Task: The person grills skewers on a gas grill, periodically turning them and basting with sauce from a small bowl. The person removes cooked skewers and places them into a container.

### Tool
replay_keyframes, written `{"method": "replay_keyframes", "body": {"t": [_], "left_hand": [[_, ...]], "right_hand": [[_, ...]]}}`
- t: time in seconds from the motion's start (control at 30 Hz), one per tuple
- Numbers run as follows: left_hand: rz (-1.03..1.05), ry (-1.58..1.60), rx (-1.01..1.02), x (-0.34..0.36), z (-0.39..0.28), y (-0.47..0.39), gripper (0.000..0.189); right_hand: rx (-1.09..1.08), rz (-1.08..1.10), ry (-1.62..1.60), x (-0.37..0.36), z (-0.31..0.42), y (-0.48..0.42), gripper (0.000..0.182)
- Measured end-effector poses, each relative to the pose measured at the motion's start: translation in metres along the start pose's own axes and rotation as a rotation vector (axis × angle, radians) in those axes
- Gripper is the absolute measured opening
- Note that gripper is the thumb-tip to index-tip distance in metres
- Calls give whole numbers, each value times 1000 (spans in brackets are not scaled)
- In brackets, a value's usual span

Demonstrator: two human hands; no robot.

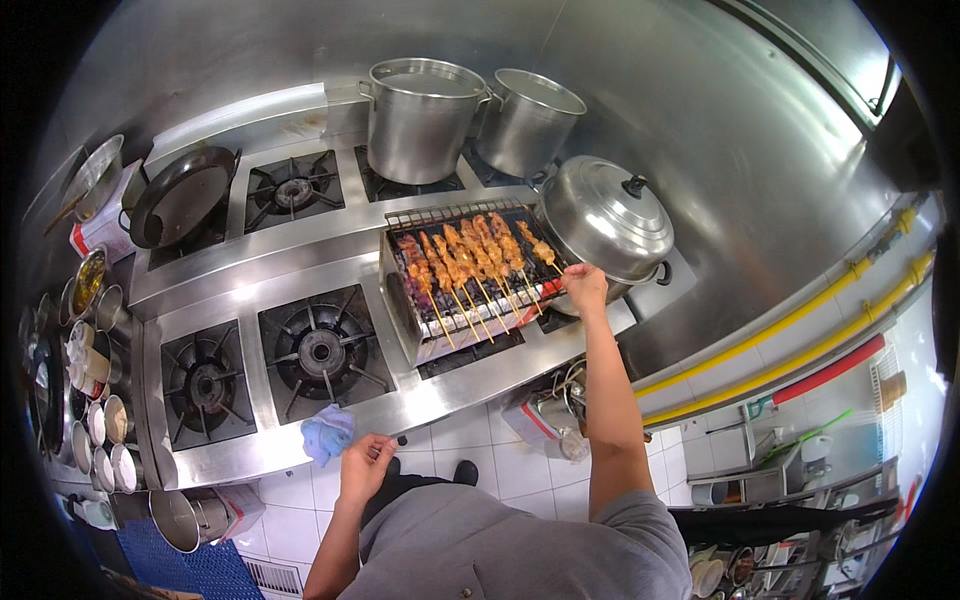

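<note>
At the right end of a charcoal grill, my right hand [585,287] pinches the bare stick end of a short meat skewer [537,243]. That skewer lies over the wire grate [439,219], apart from a row of several browned meat skewers [465,255]. Their wooden sticks stick out over the grill's near side. The metal grill box [401,311] stands on the stainless steel stove [442,394]. My left hand [365,466] hangs by the stove's front edge with its fingers curled and nothing visible in it. A bluish cloth [328,435] drapes over that edge beside it.
A large lidded pot [607,217] stands right of the grill. Behind are two tall stockpots [425,124] [529,124]. A dark wok [187,195] sits back left; gas burners [322,351] lie left of the grill. Seasoning containers [112,420] crowd the far left. Yellow pipes [757,345] run along the right.
</note>
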State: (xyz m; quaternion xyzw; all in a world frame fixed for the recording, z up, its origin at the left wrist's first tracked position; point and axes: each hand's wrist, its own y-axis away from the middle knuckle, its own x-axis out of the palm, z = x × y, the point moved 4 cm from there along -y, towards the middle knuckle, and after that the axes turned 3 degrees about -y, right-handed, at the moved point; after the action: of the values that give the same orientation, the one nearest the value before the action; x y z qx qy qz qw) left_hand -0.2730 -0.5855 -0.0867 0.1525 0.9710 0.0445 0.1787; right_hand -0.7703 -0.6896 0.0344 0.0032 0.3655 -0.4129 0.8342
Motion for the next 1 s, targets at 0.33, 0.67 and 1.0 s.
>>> {"method": "replay_keyframes", "body": {"t": [0.33,0.67,1.0], "left_hand": [[-30,0,2,-2,5,0,23],[38,5,5,3,-8,1,22],[21,25,31,-1,-2,0,22]], "right_hand": [[477,266,-637,7,-7,4,10],[-292,-114,-45,24,28,43,5],[-401,-108,127,9,40,52,17]]}}
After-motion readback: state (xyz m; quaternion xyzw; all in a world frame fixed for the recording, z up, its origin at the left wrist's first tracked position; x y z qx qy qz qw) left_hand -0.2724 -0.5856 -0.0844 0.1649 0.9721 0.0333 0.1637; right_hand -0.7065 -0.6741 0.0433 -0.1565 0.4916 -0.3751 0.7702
